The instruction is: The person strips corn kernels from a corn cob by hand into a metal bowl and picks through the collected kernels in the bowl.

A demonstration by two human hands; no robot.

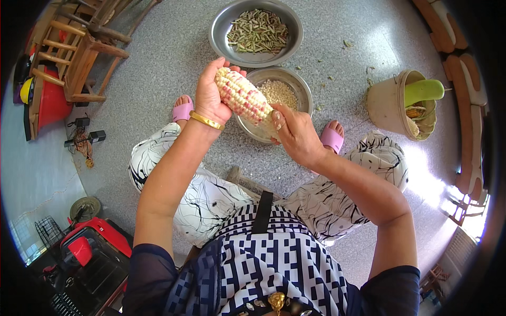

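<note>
An ear of corn (245,94) with pale yellow and purple-red kernels is held slantwise between my two hands. My left hand (213,89) grips its upper left end, with the fingers curled behind it. At the lower right end my right hand (294,132) is closed around the ear, its thumb pressed along the side. Bits of corn stick to that thumb. Under the ear stands a metal bowl (305,89) with loose pale kernels (278,93) in it. My hands and the ear hide part of this bowl.
Beyond it, a larger metal basin (219,43) holds cut green pod pieces (257,31). To the right, a plastic bucket (385,98) contains a green gourd (423,93) and corn. Wooden chairs (85,59), adapters with cables (85,138) and a red-and-black vehicle (99,252) are on the left.
</note>
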